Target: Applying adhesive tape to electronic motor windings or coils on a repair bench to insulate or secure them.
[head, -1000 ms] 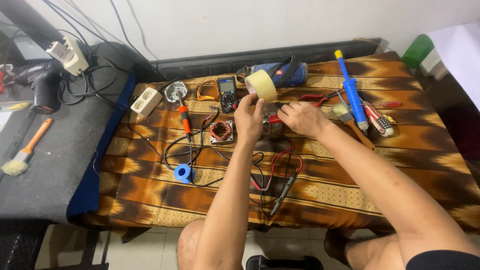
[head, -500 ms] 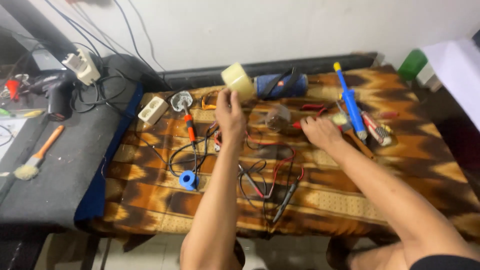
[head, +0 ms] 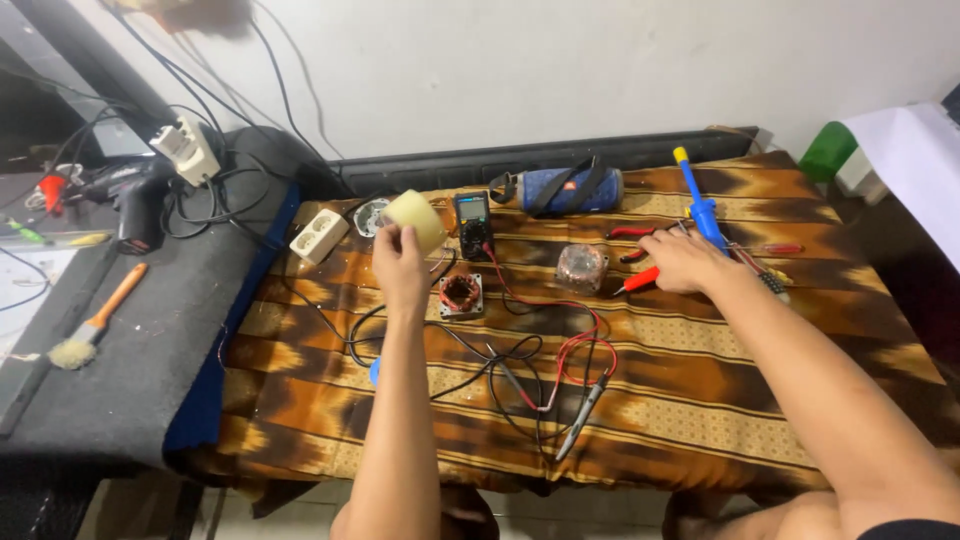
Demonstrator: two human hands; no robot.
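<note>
1. The left hand [head: 400, 265] grips a pale tape roll [head: 415, 218], raised near the table's [head: 700, 400] far-left corner.
2. The right hand [head: 685, 262] rests curled, palm down, on red-handled pliers [head: 638, 281] near the far-right edge; whether it grips them cannot be told.
3. A blue desoldering pump [head: 700, 203] lies just beside it.

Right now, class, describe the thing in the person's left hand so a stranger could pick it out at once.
On the brown patterned cloth table, look toward the far left edge, beside the black multimeter. The left hand lifts a pale yellow tape roll, the only pale round ring there.
</note>
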